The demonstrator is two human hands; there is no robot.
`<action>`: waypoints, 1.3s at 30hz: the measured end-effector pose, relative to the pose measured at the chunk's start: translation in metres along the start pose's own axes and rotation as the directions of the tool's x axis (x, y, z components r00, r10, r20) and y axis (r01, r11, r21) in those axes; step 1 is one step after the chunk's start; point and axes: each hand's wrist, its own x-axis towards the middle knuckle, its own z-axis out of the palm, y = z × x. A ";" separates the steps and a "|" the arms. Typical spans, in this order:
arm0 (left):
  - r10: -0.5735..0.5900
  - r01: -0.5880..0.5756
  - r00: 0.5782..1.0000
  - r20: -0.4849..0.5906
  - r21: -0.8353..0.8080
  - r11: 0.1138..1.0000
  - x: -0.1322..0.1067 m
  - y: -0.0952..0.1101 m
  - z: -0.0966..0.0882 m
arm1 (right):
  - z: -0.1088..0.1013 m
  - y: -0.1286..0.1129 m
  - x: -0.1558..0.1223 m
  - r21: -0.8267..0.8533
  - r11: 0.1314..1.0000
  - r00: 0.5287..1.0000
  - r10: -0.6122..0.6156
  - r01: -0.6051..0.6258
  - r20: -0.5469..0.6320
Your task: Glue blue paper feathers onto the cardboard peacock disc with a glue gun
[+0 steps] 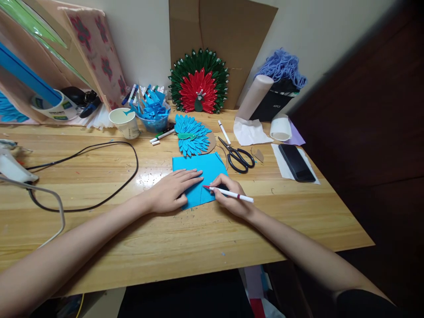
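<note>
A bright blue sheet (202, 164), perhaps paper or foam, lies on the wooden table in front of me. My left hand (172, 189) rests flat on its left part, fingers stretched out. Between the fingers of my right hand (232, 194) is a white marker (240, 196) with a red tip, touching or just above the sheet. A thin dark line runs down the sheet below the tip. Just beyond the sheet sits a round cardboard piece (212, 142) layered with blue petals (194, 132) and a green shape (187, 136). Black-handled scissors (236, 159) lie to the right.
At the back stands a green and red peacock craft (198, 84) against cardboard (221, 26). A tub of blue scraps (154, 117), a paper cup (125, 123) and a looped black cable (135, 154) are leftward. A phone (296, 162) and paper roll (281, 127) lie right.
</note>
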 end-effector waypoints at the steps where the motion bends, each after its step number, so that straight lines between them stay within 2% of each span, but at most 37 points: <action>1: -0.001 0.001 1.000 -0.001 0.000 1.000 0.000 0.000 0.000 | 0.000 0.000 0.001 -0.016 1.000 1.000 0.022 -0.022 -0.004; 6: 0.003 -0.003 1.000 -0.010 -0.004 1.000 0.000 0.000 0.000 | 0.002 0.001 0.002 -0.100 0.995 1.000 -0.008 0.007 -0.002; 9: 0.003 -0.003 1.000 -0.004 -0.001 1.000 0.000 0.000 0.000 | 0.003 0.004 0.002 -0.078 0.996 0.999 -0.049 0.049 0.001; 19: -0.003 0.003 1.000 0.009 -0.002 1.000 0.000 0.001 -0.002 | 0.000 0.013 -0.001 0.136 0.988 0.998 -0.069 0.069 -0.004; 22: -0.001 0.002 1.000 0.004 -0.011 1.000 0.000 0.001 -0.002 | -0.001 0.012 -0.002 0.255 0.962 0.995 -0.082 0.094 -0.057; 24: -0.002 0.002 1.000 0.005 -0.016 1.000 0.000 0.001 0.000 | 0.000 0.008 -0.003 0.338 0.938 0.994 -0.045 0.075 -0.097; 26: -0.009 0.009 1.000 0.003 -0.020 1.000 -0.001 -0.001 0.001 | 0.002 0.002 -0.002 0.414 0.910 0.998 0.014 0.016 -0.069; 28: -0.022 0.022 1.000 -0.003 -0.026 0.999 -0.002 -0.002 0.001 | 0.006 -0.004 0.002 0.453 0.889 0.998 0.055 -0.062 0.028; 30: -0.033 0.033 0.999 -0.007 -0.024 0.999 -0.005 -0.005 0.000 | 0.011 -0.009 0.007 0.421 0.900 0.991 0.072 -0.115 0.117; 32: -0.039 0.039 0.999 0.000 -0.011 0.999 -0.010 -0.007 -0.002 | 0.015 -0.011 0.011 0.343 0.930 0.985 0.087 -0.135 0.151; 39: -0.047 0.047 0.998 0.028 0.002 0.999 -0.025 -0.008 -0.009 | 0.022 -0.016 0.008 0.074 0.995 0.994 0.056 -0.063 0.089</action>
